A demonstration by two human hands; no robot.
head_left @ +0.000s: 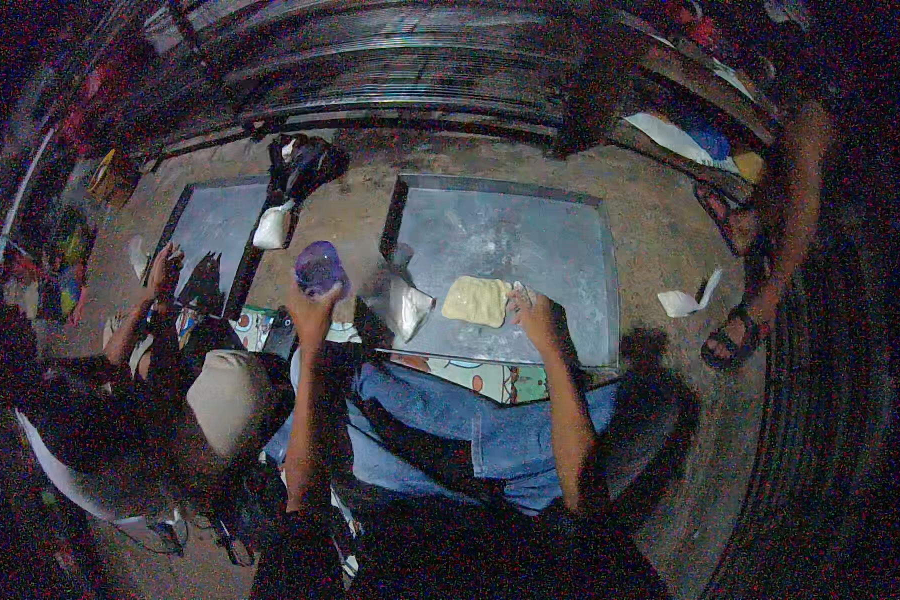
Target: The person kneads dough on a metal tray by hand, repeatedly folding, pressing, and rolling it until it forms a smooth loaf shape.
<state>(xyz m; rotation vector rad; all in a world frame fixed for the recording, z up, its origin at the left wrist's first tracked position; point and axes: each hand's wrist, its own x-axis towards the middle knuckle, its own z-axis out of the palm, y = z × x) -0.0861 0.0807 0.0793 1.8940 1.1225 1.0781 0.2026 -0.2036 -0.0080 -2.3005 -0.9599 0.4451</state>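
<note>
My left hand (314, 308) is closed around a round, see-through purple container (320, 268), raised left of the large metal tray (560, 225). A flat, pale yellow slab of dough (476, 302) with rounded corners lies on the tray's front half. At its right edge, my right hand (537, 317) has its fingers bent together; whether they grip the dough or a small pale thing is too dim to tell. A silvery packet (408, 307) rests over the tray's left front, beside the dough. White dusting marks the tray's surface.
Another person's hand (166, 266) is over a second metal tray (225, 215) on the left. A white bag (272, 228) and a black bag (305, 165) lie between the trays. A sandalled foot (735, 335) stands at right, near a crumpled white piece (680, 302).
</note>
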